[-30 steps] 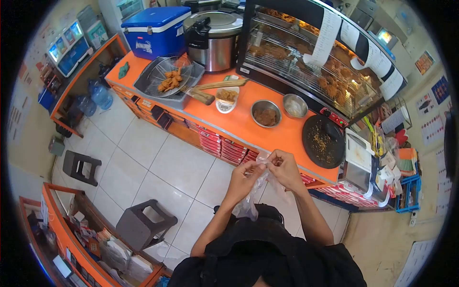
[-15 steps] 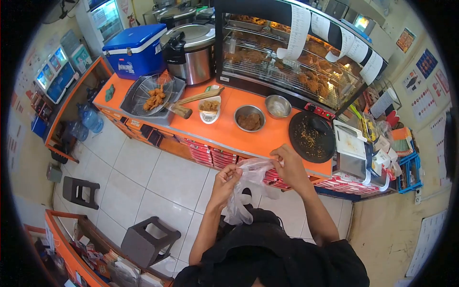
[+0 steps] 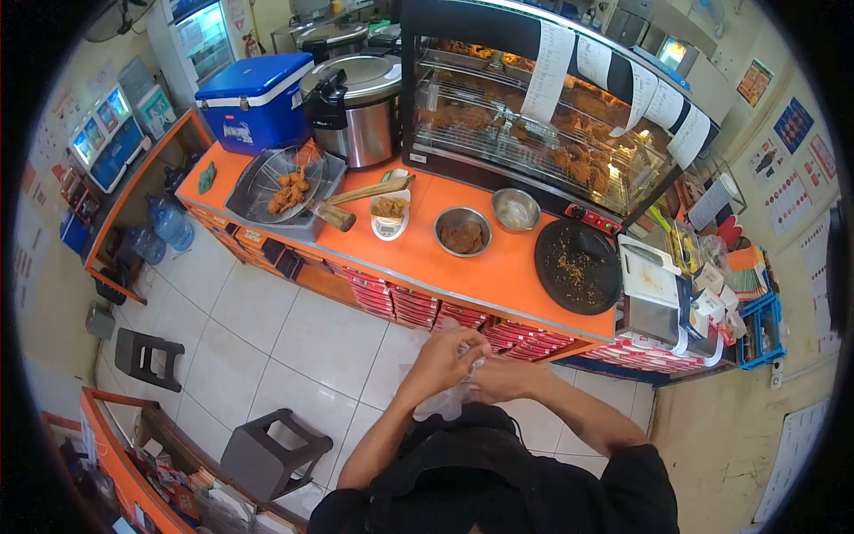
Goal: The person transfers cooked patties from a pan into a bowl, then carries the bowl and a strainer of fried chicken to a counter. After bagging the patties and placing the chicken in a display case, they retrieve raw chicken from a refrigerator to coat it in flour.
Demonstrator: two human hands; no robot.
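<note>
A thin clear plastic bag [image 3: 442, 405] is bunched up between my two hands, in front of my body and just short of the counter's front edge. My left hand [image 3: 445, 360] has its fingers pinched on the upper part of it. Close against it, lower and to the right, my right hand [image 3: 500, 379] is closed round the gathered plastic, its fingertips partly hidden. On the counter beyond are a steel bowl [image 3: 485, 238] with brown pieces in it, a second steel bowl [image 3: 516, 210], and a white kitchen scale [image 3: 389, 229] carrying some fried food.
The orange counter [image 3: 418, 267] holds a strainer [image 3: 267, 178] of fried pieces over a grey tub, a large steel cooker [image 3: 369, 125], a blue cooler box [image 3: 253, 107], a black round tray [image 3: 578, 298] and a glass warmer cabinet [image 3: 534, 142]. Behind stands a grey stool [image 3: 267, 454].
Both hands have come together and lower, nearer my body. The plastic bag, stretched between them before, is now bunched up and mostly covered by the hands.
</note>
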